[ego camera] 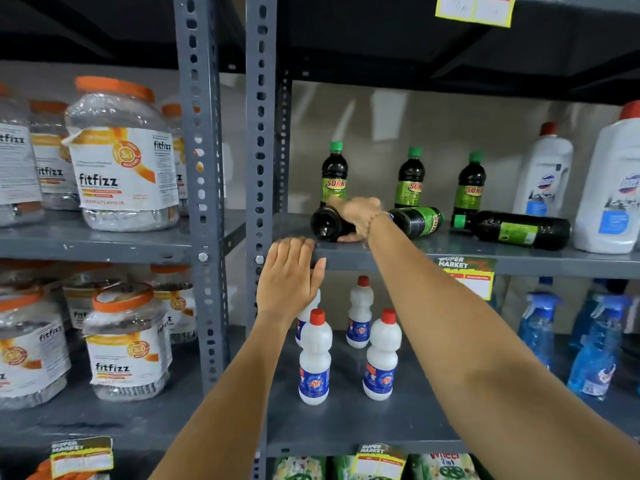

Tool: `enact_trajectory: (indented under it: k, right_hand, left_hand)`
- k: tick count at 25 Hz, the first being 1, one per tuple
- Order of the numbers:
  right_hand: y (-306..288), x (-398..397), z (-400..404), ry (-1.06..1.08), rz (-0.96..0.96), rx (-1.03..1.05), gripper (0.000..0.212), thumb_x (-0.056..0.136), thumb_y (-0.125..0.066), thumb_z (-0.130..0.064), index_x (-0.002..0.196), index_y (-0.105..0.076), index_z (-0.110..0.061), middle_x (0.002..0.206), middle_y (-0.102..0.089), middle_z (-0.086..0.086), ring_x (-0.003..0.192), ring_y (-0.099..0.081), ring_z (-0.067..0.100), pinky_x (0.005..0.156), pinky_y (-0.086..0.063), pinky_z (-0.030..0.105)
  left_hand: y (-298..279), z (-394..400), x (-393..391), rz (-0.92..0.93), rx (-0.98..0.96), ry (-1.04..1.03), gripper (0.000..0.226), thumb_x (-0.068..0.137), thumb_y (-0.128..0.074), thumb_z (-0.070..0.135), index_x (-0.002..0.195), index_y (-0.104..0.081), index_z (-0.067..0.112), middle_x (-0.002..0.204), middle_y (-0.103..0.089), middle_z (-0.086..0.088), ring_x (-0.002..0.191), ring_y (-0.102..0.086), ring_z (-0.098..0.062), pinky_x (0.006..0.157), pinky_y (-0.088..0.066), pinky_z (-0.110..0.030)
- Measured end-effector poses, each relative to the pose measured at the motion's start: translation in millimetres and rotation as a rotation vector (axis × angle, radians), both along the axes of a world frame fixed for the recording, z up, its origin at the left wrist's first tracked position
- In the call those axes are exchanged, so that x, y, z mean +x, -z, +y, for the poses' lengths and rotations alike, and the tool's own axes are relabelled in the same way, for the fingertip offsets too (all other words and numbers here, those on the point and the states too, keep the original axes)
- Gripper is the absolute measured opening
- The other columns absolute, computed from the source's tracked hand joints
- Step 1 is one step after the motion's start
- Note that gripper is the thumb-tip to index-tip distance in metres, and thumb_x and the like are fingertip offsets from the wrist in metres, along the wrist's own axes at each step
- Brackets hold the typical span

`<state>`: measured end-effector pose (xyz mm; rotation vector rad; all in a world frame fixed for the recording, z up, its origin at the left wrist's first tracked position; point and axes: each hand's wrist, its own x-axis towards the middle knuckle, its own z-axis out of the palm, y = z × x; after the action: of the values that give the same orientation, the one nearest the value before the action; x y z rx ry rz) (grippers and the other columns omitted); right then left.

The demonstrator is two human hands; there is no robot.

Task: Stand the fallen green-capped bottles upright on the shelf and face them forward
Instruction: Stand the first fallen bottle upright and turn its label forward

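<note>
Three dark green-capped bottles stand upright at the back of the grey shelf (519, 261): one at the left (334, 174), one in the middle (410, 178), one further right (471, 185). Three more lie on their sides. My right hand (360, 216) grips the nearest fallen bottle (327, 225), whose base points toward me. A second fallen bottle (420, 220) lies just behind my wrist. The third fallen bottle (516, 230) lies to the right, cap pointing left. My left hand (289, 275) is flat and open, fingertips at the shelf's front edge, holding nothing.
White red-capped jugs (542, 178) (613, 188) stand at the shelf's right end. Small white bottles (315, 358) sit on the shelf below, blue spray bottles (595, 341) to their right. Orange-lidded jars (121, 157) fill the left rack beyond the grey uprights (259, 133).
</note>
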<state>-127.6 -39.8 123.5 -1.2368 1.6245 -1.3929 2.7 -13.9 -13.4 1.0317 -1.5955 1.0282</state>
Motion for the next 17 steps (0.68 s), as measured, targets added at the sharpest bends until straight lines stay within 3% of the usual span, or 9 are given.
enact_trajectory:
  k: [3, 5, 7, 10, 13, 17]
  right_hand:
    - [6, -8, 12, -0.109, -0.041, -0.09, 0.069, 0.075, -0.076, -0.037, 0.123, -0.033, -0.011, 0.107, -0.063, 0.016, 0.084, -0.069, 0.026, 0.045, -0.057, 0.034]
    - [9, -15, 18, -0.159, 0.011, -0.142, 0.07, 0.076, -0.076, -0.036, 0.122, -0.029, -0.011, 0.106, -0.059, 0.01, 0.092, -0.067, 0.022, 0.058, -0.06, 0.035]
    - [15, -23, 22, -0.2, 0.095, -0.197, 0.073, 0.079, -0.076, -0.032, 0.123, -0.022, -0.011, 0.107, -0.051, 0.001, 0.103, -0.057, 0.018, 0.078, -0.055, 0.034]
    - [24, -31, 24, -0.281, 0.181, -0.219, 0.077, 0.08, -0.077, -0.022, 0.128, -0.018, -0.01, 0.121, -0.044, 0.004, 0.115, -0.046, 0.017, 0.094, -0.04, 0.03]
    - [26, -32, 20, -0.336, 0.164, -0.212, 0.074, 0.083, -0.072, -0.011, 0.134, -0.018, -0.007, 0.126, -0.049, 0.007, 0.116, -0.049, 0.018, 0.101, -0.042, 0.033]
    - [29, -33, 17, -0.387, 0.165, -0.184, 0.069, 0.086, -0.068, -0.01, 0.137, -0.022, -0.006, 0.13, -0.052, 0.009, 0.122, -0.049, 0.02, 0.1, -0.041, 0.031]
  left_hand:
    - [-1, 1, -1, 0.0, -0.004, -0.026, 0.043, 0.097, -0.036, 0.037, 0.107, -0.061, 0.004, 0.099, -0.065, -0.013, 0.093, -0.059, -0.03, 0.092, -0.038, -0.038]
    - [-1, 1, -2, 0.005, 0.009, -0.013, 0.041, 0.096, -0.038, 0.036, 0.108, -0.061, 0.004, 0.1, -0.065, -0.013, 0.093, -0.059, -0.03, 0.092, -0.038, -0.037]
    - [-1, 1, -1, 0.014, 0.028, 0.014, 0.041, 0.096, -0.039, 0.036, 0.108, -0.061, 0.004, 0.101, -0.065, -0.013, 0.095, -0.059, -0.03, 0.093, -0.038, -0.038]
    - [0, 2, -1, 0.023, 0.067, 0.023, 0.041, 0.095, -0.039, 0.037, 0.11, -0.06, 0.005, 0.104, -0.065, -0.012, 0.098, -0.059, -0.029, 0.094, -0.04, -0.038]
    - [-2, 4, -1, 0.031, 0.099, 0.022, 0.04, 0.095, -0.04, 0.037, 0.11, -0.06, 0.006, 0.105, -0.065, -0.012, 0.098, -0.059, -0.029, 0.093, -0.042, -0.039]
    - [-1, 6, -2, 0.047, 0.112, 0.027, 0.041, 0.095, -0.039, 0.038, 0.11, -0.06, 0.006, 0.105, -0.066, -0.011, 0.099, -0.06, -0.029, 0.095, -0.04, -0.038]
